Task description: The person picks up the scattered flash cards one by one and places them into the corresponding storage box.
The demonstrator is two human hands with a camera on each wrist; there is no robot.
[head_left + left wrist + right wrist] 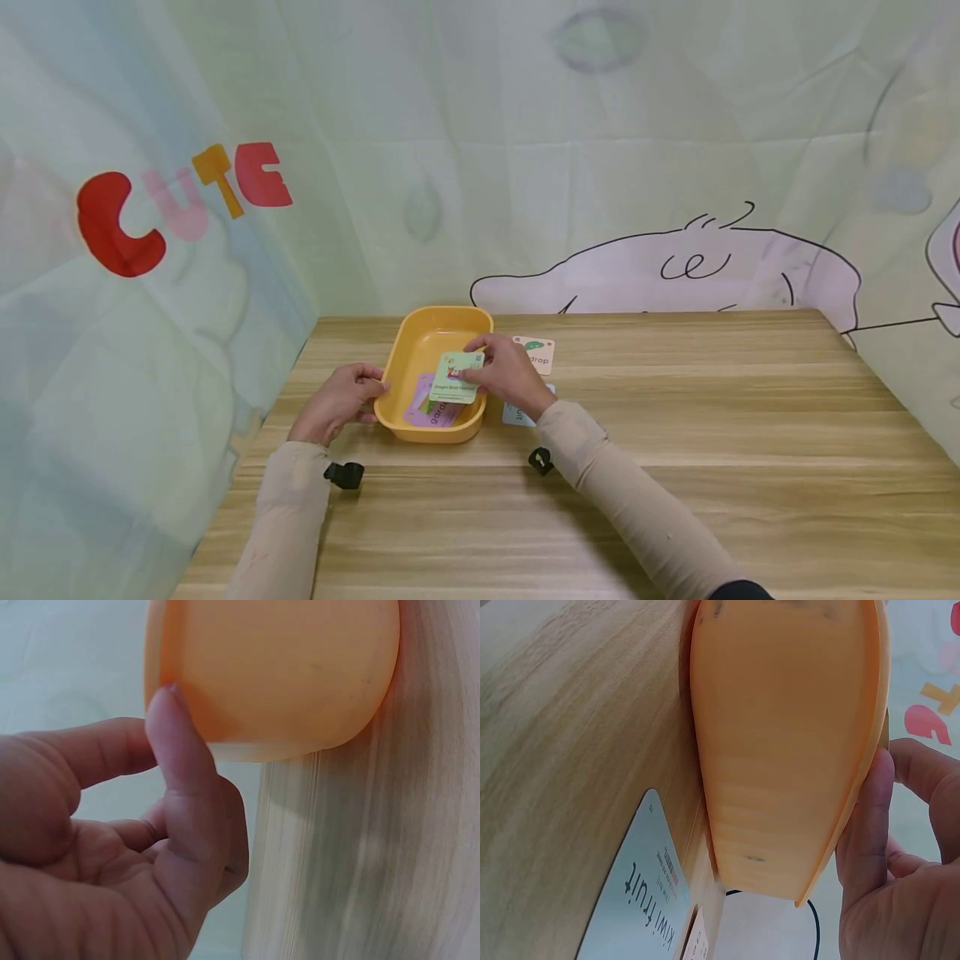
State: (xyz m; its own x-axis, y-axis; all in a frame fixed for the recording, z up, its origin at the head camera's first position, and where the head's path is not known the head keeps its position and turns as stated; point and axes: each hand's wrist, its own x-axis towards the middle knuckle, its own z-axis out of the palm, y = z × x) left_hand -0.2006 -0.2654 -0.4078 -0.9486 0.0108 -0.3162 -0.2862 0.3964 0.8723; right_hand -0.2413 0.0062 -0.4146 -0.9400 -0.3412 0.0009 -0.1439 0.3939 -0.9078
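A yellow plastic tray (431, 321) stands on the table, with a purple card (420, 408) lying inside it. My left hand (341, 404) pinches the tray's left rim between thumb and fingers, which the left wrist view shows close up on the tray wall (277, 675). Over the tray's right side, my right hand (510, 371) holds a green Dragon Boat Festival card (456, 379) between thumb and fingers. In the right wrist view the right hand (900, 855) is at the tray's rim (855, 787), and the held card is mostly hidden behind it.
Right of the tray lie a pink card (540, 358) reading "drop" and a blue kiwi fruit card (641, 892), partly covered by my right hand in the head view. Wood-grain table (712, 433) extends right. A printed curtain (420, 167) hangs behind and at left.
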